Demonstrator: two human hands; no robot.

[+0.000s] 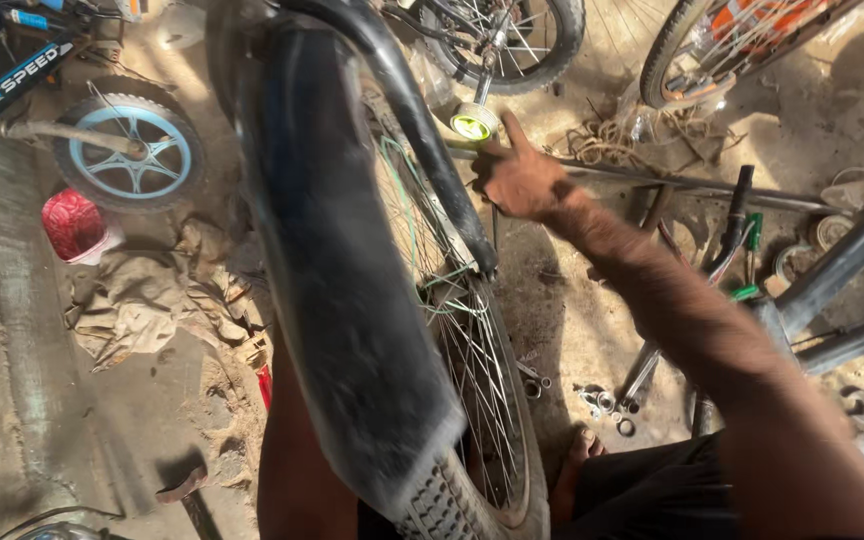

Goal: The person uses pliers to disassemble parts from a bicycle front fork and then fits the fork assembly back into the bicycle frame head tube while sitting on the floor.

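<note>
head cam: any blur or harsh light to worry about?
Head view: the black mudguard close to the lens is smeared and soft; dappled sun blows out the dirt floor top right, left side in shade; right hand and wheel spokes stay fairly sharp.

A black rubber tyre (442, 505) is showing a rough, knobbly tread at the lower middle of the frame, and above it a wide black mudguard (337, 260) is looking dusty and matt. Thin metal spokes (482, 370) are glinting in the wheel, while the black frame tube (422, 130) is shining glossy. In the upper left a small wheel (132, 150) is showing smooth light-blue plastic. A crumpled, dirty cloth (142, 300) is lying on the rough, sandy floor (572, 320). Small metal nuts and rings (607, 405) are gleaming dully at lower right.
</note>
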